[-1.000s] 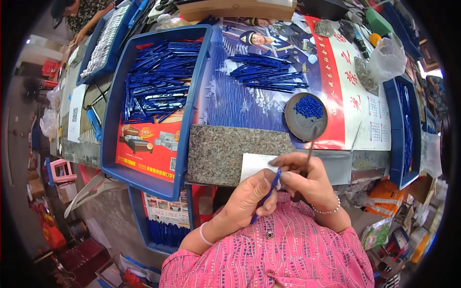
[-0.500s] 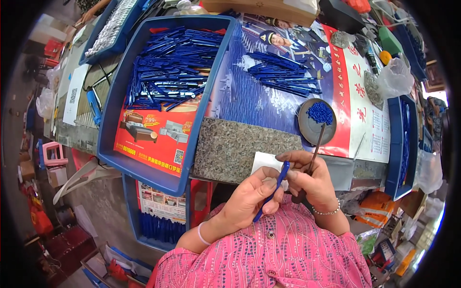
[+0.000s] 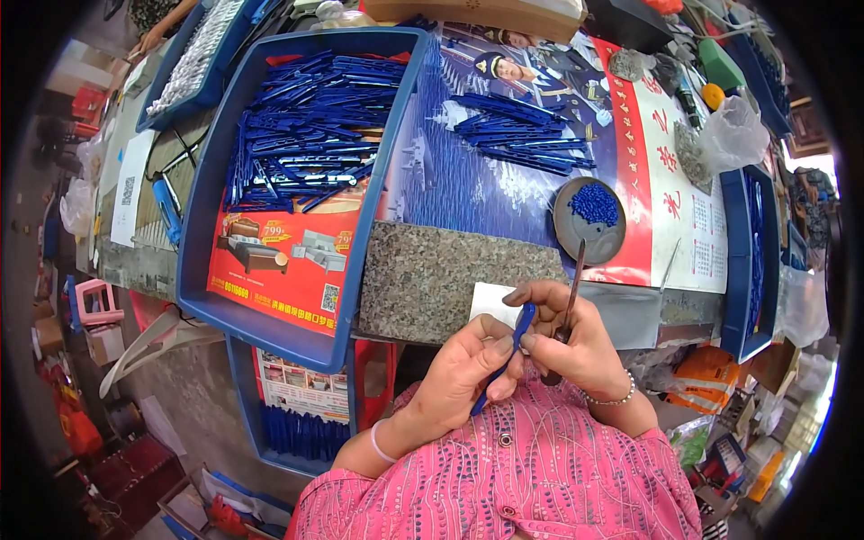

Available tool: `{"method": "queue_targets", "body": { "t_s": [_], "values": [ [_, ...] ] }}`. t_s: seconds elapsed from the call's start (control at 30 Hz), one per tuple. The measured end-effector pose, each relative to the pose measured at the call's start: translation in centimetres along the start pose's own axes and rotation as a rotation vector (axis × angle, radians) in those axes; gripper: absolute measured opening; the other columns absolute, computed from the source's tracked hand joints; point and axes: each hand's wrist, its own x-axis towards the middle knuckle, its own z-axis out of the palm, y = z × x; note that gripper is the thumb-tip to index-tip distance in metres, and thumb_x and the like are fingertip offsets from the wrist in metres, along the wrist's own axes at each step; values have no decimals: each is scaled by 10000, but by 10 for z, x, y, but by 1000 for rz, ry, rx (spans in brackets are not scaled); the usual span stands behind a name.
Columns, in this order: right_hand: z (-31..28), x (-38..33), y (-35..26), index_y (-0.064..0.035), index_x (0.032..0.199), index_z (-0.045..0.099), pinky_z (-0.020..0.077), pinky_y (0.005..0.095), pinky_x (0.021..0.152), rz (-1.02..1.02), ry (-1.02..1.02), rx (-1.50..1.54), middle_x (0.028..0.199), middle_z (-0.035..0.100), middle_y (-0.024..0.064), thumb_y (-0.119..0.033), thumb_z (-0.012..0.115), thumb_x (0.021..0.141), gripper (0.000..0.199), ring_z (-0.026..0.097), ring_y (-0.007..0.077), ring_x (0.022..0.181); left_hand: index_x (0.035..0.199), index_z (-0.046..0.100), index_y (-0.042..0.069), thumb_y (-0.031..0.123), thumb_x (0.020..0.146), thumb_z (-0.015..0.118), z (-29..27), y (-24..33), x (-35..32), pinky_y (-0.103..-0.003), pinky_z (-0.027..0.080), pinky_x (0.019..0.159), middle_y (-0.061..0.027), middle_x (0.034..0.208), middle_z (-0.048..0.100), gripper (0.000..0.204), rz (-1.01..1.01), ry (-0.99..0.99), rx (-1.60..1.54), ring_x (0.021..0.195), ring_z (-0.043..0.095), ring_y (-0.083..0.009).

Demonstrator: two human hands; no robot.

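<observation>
My left hand (image 3: 461, 362) pinches a slim blue strip-like piece (image 3: 524, 319) in front of my pink patterned shirt. The piece slants, its lower end showing below my left fingers. My right hand (image 3: 578, 340) has thumb and fingertips at the piece's upper end. Tucked in that same hand is an awl-like tool (image 3: 573, 290), its thin dark shaft pointing up and away. Just beyond the tip stands a round grey dish (image 3: 576, 247) with small blue beads or pellets (image 3: 595, 205). A white pad (image 3: 490, 302) lies behind my fingers, partly hidden by them.
Left of the granite slab (image 3: 450, 279) is a large blue tray (image 3: 270, 328) of blue strips. More strips (image 3: 522, 135) lie on the poster. Another tray (image 3: 733, 315) is at right, a lower one (image 3: 247, 396) below. Tweezers-like metal (image 3: 670, 263) lie near the bench edge.
The whole view has shifted slightly. The awl-like tool's shaft stands a little more upright, and my right fingers have shifted along the blue piece's upper end.
</observation>
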Motion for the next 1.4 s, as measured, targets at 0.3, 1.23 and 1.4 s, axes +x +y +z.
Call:
{"method": "queue_targets", "body": {
  "t_s": [0.3,1.23,1.4],
  "values": [
    [-4,-4,11,11,1013,475,373,180,458,-28,36,-86,753,547,15,46,506,745,273,513,32,551,970,450,57,110,933,494,3,-2,-2,-209,340,465,-103,757,574,78,47,35,194,509,426,-93],
    [-41,-4,28,14,949,561,352,168,445,111,-6,186,690,560,16,-176,569,882,202,461,35,505,1091,476,19,155,951,395,12,1,14,-179,311,352,-89,672,557,212,-299,56,-121,376,403,-78],
    [-47,-5,26,17,957,554,352,174,447,90,-7,189,685,554,16,-186,565,886,215,457,38,508,1080,479,17,148,959,372,11,-1,21,-183,290,333,-78,646,533,208,-340,58,-204,354,373,-75]
  ]
}}
